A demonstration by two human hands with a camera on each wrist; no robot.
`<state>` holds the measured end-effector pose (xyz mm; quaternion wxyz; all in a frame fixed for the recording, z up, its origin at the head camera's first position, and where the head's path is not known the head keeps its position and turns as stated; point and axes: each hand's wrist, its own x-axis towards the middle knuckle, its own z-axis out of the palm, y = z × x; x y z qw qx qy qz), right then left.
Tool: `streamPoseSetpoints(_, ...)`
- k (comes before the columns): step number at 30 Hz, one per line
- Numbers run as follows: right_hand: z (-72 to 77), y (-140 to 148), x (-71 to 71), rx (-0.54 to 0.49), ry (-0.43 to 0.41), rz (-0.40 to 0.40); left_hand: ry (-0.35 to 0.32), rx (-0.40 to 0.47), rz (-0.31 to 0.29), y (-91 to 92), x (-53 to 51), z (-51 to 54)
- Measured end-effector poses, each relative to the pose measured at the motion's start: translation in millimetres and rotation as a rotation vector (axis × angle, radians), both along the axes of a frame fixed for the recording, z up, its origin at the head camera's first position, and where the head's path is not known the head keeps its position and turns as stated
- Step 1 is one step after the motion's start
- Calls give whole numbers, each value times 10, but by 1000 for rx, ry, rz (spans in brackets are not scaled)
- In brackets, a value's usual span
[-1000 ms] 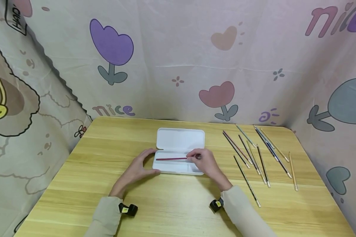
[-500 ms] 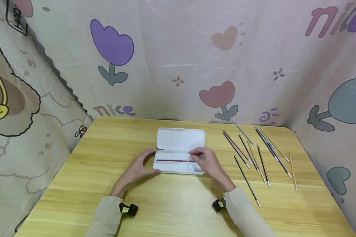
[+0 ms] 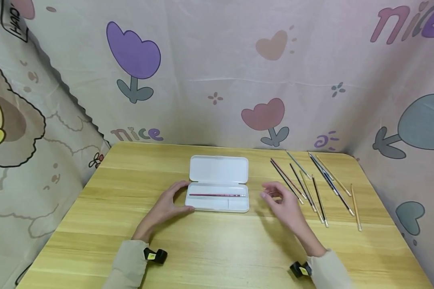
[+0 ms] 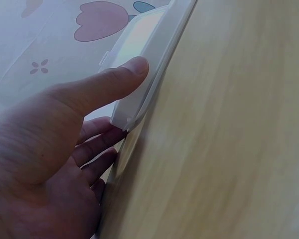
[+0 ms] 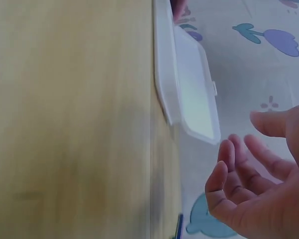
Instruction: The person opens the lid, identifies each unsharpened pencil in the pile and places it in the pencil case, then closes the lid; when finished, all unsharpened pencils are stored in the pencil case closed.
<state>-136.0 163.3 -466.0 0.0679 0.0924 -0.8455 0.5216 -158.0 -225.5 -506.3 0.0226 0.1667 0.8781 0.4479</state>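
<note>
A white pencil case [image 3: 207,203] lies on the table with its lid [image 3: 219,169] folded back. One dark red pencil [image 3: 217,195] lies lengthwise inside it. My left hand [image 3: 168,204] grips the case's left end, thumb at the front wall and fingers around the far corner. In the left wrist view, the thumb of that hand [image 4: 55,134] presses the case's side wall [image 4: 139,92]. To the right of the case, my right hand [image 3: 283,204] hovers above the table, fingers loosely bent and holding nothing. The right wrist view shows this hand [image 5: 264,174] apart from the case [image 5: 164,64].
Several pencils lie scattered on the right of the wooden table [image 3: 209,257], among them a yellow pencil [image 3: 356,208] and a black pencil [image 3: 320,200]. A patterned cloth [image 3: 202,72] hangs behind the table. Black wrist cameras sit at both sleeves.
My right hand has let go of the red pencil, which now lies in the case, and has moved right towards the scattered pencils. The left hand stays at the case's left end.
</note>
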Motion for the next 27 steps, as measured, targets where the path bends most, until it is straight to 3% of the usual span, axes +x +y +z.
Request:
streamPoseSetpoints(10, 20, 497, 383, 214, 29, -124, -1, -7, 3, -7, -1, -13)
streamPoseSetpoints(20, -139, 836, 619, 395, 49, -128, -9, -8, 1, -7, -6, -15)
streamPoseSetpoints(27, -179, 939, 694, 534, -56, -113, 3, -11, -4, -6, -11, -12)
